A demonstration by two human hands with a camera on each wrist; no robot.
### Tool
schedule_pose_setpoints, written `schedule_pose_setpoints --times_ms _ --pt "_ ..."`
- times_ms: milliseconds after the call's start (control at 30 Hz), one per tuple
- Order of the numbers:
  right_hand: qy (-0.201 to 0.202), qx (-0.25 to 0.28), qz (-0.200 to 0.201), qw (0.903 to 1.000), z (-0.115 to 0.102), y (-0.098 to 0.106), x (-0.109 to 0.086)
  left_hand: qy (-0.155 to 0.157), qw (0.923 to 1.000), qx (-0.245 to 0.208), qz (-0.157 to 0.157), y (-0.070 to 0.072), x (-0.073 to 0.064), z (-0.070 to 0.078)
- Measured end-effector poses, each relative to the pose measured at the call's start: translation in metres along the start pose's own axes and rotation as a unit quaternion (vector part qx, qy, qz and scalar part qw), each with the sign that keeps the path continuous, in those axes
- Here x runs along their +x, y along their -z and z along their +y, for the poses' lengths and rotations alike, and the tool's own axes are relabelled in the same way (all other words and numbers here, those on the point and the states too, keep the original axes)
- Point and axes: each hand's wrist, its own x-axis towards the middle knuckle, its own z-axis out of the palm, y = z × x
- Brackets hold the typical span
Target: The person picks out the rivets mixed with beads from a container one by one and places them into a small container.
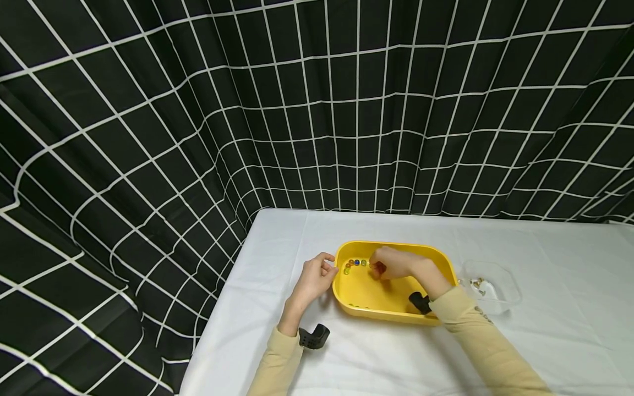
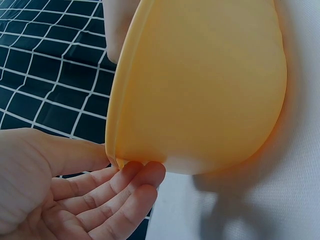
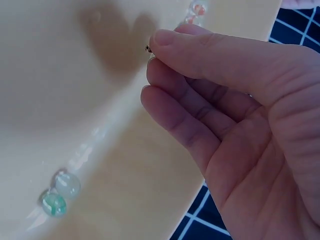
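A yellow plastic tub (image 1: pixel 364 289) stands on the table. My left hand (image 1: pixel 316 278) pinches its left rim, thumb on one side and fingertips against the outer wall, as the left wrist view shows. Inside the tub is my right hand (image 1: pixel 396 263), near the far wall. Between its thumb and index finger, a tiny metallic piece (image 3: pixel 148 48) pokes out, mostly hidden by the fingers. Glass marbles line the tub's far left corner, among them a blue marble (image 1: pixel 357 263). In the right wrist view, a green-streaked marble (image 3: pixel 54 204) touches a pale marble (image 3: pixel 67 185).
Right of the tub sits a clear plastic container (image 1: pixel 510 286) holding several small brass-coloured pieces (image 1: pixel 477 284). A white cloth (image 1: pixel 569 308) covers the table. Black curtains (image 1: pixel 356 121) with a white grid rise behind and at the left. More marbles show by the tub's near wall.
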Motion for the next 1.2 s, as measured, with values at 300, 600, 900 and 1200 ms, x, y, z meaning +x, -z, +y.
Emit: schedule_pose_setpoints --times_ms 300,600,900,1200 --pt "0.009 -0.015 0.017 0.9997 0.002 0.008 -0.013 -0.005 1.0000 0.004 0.002 -0.001 0.000 -0.001" --pt "-0.001 -0.023 0.029 0.9993 0.005 0.016 -0.027 -0.004 1.0000 0.000 -0.004 0.000 0.000 -0.001" --pt "-0.009 -0.027 0.038 0.9989 0.011 0.021 -0.039 -0.007 1.0000 0.007 -0.001 0.001 -0.001 -0.002" --pt "-0.020 -0.023 0.037 0.9988 0.013 0.028 -0.053 -0.007 1.0000 0.000 -0.002 0.000 0.000 -0.002"
